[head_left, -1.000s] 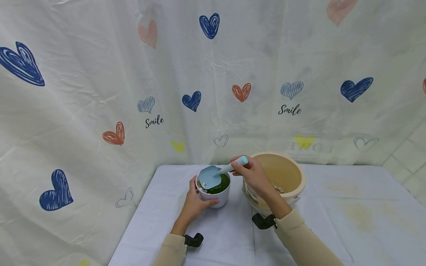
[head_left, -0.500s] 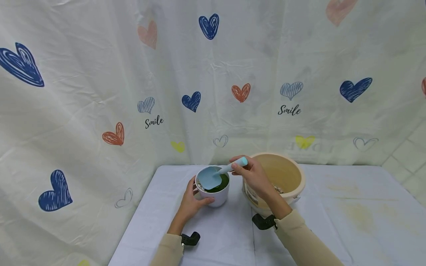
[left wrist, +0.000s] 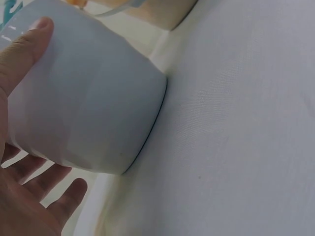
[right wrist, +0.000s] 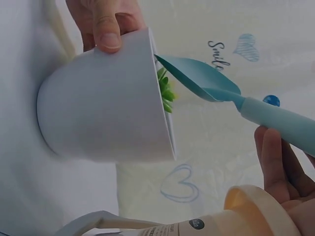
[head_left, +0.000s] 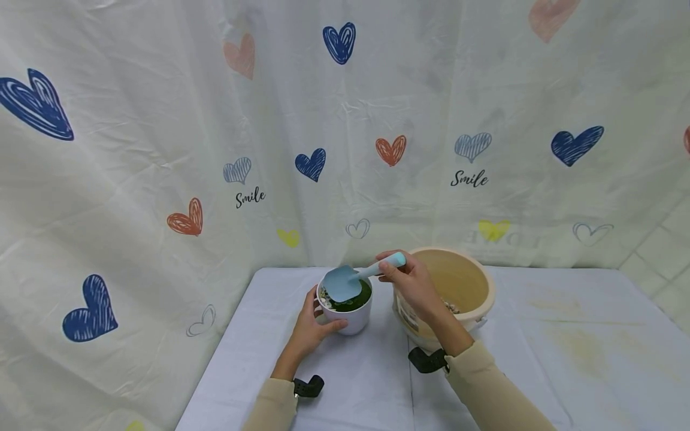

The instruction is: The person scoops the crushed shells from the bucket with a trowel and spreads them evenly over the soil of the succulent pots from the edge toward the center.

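A white flower pot [head_left: 357,322] stands on the table in the head view, with green plant matter and small pale pebbles inside. My left hand [head_left: 308,334] holds it from the left, thumb at the front and fingers around the far side. In my right hand [head_left: 417,292] is the handle of a light blue garden trowel [head_left: 342,284]. Its blade is tilted over the pot's opening. The right wrist view shows the blade's tip [right wrist: 165,60] by the pot's rim, and green leaves [right wrist: 166,92] beneath; whether the tip touches the rim I cannot tell.
Just right of the pot is a larger cream bucket [head_left: 489,293] with pebbles [head_left: 450,307] at its bottom; my right forearm passes in front of it. A white cloth covers the table [head_left: 571,353]. Behind hangs a curtain [head_left: 420,90] printed with hearts.
The trowel's blade has lifted slightly and shifted a little right over the pot. My left hand moved a touch left with the pot earlier, then stayed.
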### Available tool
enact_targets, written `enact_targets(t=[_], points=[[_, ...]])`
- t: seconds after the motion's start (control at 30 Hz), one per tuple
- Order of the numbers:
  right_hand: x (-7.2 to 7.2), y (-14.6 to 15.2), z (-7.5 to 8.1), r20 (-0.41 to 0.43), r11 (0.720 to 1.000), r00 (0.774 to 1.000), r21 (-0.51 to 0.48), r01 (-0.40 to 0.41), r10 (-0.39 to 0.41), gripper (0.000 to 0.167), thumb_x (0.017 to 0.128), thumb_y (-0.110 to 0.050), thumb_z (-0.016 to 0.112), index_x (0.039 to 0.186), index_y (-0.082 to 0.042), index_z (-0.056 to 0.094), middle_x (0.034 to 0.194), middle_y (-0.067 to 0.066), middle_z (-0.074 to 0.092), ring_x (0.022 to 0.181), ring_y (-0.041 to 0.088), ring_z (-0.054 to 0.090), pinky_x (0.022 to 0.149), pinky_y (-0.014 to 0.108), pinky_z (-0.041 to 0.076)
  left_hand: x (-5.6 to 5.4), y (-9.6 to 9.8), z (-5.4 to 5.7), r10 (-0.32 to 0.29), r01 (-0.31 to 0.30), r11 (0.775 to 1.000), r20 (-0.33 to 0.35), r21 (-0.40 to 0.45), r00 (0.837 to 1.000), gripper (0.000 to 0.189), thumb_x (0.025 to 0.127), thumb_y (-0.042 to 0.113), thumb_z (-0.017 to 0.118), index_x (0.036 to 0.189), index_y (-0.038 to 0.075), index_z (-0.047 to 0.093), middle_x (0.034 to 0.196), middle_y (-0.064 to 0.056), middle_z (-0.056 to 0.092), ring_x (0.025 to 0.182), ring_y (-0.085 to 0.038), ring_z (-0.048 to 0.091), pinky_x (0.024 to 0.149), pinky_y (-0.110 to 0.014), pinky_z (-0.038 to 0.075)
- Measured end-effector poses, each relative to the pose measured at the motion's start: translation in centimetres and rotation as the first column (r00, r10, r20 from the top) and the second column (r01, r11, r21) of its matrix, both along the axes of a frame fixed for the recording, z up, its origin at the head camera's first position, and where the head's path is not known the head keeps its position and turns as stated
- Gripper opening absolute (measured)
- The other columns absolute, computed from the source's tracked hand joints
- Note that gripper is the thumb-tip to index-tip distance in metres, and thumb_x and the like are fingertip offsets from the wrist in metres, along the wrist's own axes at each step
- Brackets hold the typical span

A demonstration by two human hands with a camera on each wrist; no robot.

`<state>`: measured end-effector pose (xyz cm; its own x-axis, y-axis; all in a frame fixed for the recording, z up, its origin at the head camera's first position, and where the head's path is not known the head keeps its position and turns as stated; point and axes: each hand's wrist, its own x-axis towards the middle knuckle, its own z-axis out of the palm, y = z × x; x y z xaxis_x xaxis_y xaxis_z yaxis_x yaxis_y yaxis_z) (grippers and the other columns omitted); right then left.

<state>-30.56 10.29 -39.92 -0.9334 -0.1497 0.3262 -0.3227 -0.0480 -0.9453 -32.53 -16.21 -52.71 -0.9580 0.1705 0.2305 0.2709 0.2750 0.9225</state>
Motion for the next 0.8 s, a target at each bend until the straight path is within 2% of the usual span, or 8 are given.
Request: enact_targets(t=[0.17,0.3,0.43,0.53,0.7,0.8], points=[[-0.2,0.2,0.0,0.021,0.989,0.999,-0.136,0.05,-0.047,0.019,0.103,-0.014,0.062,0.116,-0.001,0.067,0.098,-0.001,0.07,0.088,0.012,0.075,0.083,0.026,0.061,0.1,0.1,0.1,-0.009,0.009,1.0,0.001,-0.008,1.0,0.107,0.076,0.037,0.091,0.16,0.028,0.025,0.155,0.002,0.043,0.141,-0.029,0.045,0.114,-0.053,0.04],[0.0,0.8,0.2,0.037,0.96,0.997,-0.27,0.078,-0.07,0.011,0.103,-0.014,0.061,0.108,-0.009,0.07,0.093,-0.003,0.073,0.084,0.012,0.076,0.081,0.027,0.061,0.1,0.2,0.0,-0.004,0.004,1.0,0.007,-0.018,1.0,0.108,0.078,0.038,0.09,0.161,0.025,0.023,0.157,-0.001,0.041,0.142,-0.029,0.044,0.113,-0.053,0.041],[0.7,2.4,0.8,0.058,0.935,0.994,-0.337,0.109,-0.095,0.011,0.104,-0.018,0.06,0.105,-0.016,0.071,0.092,-0.003,0.074,0.083,0.011,0.076,0.08,0.026,0.061,0.2,0.3,-0.1,0.0,0.001,1.0,0.021,-0.016,1.0,0.106,0.078,0.036,0.09,0.161,0.024,0.024,0.159,-0.002,0.04,0.142,-0.03,0.044,0.114,-0.054,0.04],[1.5,4.4,1.7,0.073,0.925,0.99,-0.355,0.138,-0.119,0.013,0.104,-0.023,0.061,0.106,-0.016,0.071,0.094,-0.003,0.074,0.085,0.011,0.076,0.081,0.024,0.061,0.3,0.0,0.0,-0.012,0.012,1.0,0.028,-0.019,1.0,0.105,0.079,0.034,0.089,0.161,0.024,0.024,0.158,-0.004,0.041,0.143,-0.032,0.044,0.115,-0.055,0.04],[3.0,8.3,3.1,0.063,0.894,0.983,-0.41,0.182,-0.171,0.027,0.1,-0.024,0.066,0.116,-0.003,0.067,0.098,0.0,0.074,0.087,0.013,0.077,0.081,0.025,0.061,0.7,-0.6,1.4,-0.017,0.019,0.998,0.02,-0.065,1.0,0.111,0.078,0.037,0.09,0.162,0.021,0.02,0.159,-0.011,0.039,0.143,-0.035,0.043,0.115,-0.056,0.04],[3.9,10.7,3.3,0.043,0.88,0.979,-0.431,0.199,-0.2,0.026,0.099,-0.021,0.067,0.116,-0.001,0.067,0.098,0.0,0.075,0.085,0.014,0.077,0.079,0.025,0.061,1.1,-0.9,2.9,0.027,-0.027,0.996,-0.008,-0.08,1.0,0.111,0.077,0.039,0.09,0.162,0.022,0.021,0.16,-0.013,0.039,0.144,-0.036,0.043,0.115,-0.056,0.039]])
